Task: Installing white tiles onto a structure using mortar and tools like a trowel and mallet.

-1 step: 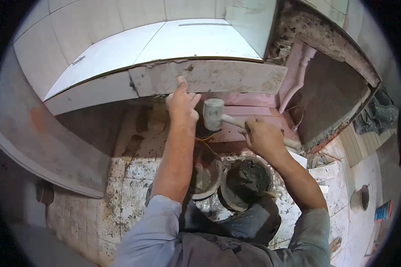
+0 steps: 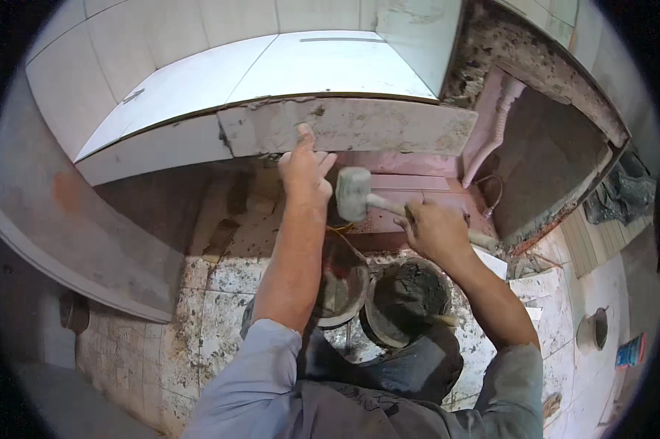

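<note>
My left hand (image 2: pixel 305 170) is at the lower edge of a stained tile strip (image 2: pixel 381 126) fixed along the front of a white-tiled counter (image 2: pixel 337 67). Its thumb lies flat on the strip's face, while the fingers curl at the edge below. In my right hand (image 2: pixel 438 230) is the handle of a mallet (image 2: pixel 354 193), its pale, worn head just right of my left hand and below the strip, apart from it. Between my arms and knees stand a bucket of dark wet mortar (image 2: pixel 409 293) and a second bucket (image 2: pixel 342 293), partly hidden by my left forearm.
Left of the strip runs another tile piece (image 2: pixel 158 152), with a curved grey panel (image 2: pixel 88 219) beside it. At the right, a rough-edged opening holds a white corrugated pipe (image 2: pixel 500 124). Mortar spatters the floor (image 2: pixel 224 278). A black plastic bag (image 2: pixel 619 192) and a small pot (image 2: pixel 592 329) are farther right.
The whole view has shifted very slightly. The mallet head is a little blurred and tilted differently; both hands keep their hold.
</note>
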`<state>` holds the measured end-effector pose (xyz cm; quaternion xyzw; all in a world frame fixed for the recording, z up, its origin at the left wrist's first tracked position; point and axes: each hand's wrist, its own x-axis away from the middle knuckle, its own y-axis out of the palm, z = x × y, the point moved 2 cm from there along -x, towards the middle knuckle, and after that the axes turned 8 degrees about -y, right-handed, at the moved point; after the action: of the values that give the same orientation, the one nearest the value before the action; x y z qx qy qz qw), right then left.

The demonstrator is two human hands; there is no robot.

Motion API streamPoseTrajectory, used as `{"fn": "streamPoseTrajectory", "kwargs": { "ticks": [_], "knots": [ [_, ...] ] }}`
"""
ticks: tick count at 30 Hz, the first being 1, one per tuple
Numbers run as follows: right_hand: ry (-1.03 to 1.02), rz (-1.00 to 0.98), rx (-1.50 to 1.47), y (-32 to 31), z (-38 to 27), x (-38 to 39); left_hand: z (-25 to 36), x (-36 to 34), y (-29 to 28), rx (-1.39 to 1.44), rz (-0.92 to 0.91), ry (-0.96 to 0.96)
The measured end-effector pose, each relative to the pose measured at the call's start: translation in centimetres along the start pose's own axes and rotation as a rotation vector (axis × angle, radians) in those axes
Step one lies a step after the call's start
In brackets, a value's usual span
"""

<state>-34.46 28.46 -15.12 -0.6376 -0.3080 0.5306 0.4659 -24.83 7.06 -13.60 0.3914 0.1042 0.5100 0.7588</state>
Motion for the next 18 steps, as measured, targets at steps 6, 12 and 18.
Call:
{"fn": "streamPoseTrajectory", "kwargs": {
  "ticks": [6,12,18],
  "knots": [
    [-0.073,-0.079,0.053,-0.8,-1.2,-0.4,-0.2,-0.1,-0.1,-0.042,-0.023,0.0],
    [-0.042,-0.039,0.089,-2.4,-1.1,-1.8,0.0,-0.2,-0.1,-0.009,-0.034,-0.024],
    [0.063,0.051,0.092,-2.2,-1.0,-1.8,0.2,-0.4,-0.7,-0.06,-0.056,-0.028]
  ]
}}
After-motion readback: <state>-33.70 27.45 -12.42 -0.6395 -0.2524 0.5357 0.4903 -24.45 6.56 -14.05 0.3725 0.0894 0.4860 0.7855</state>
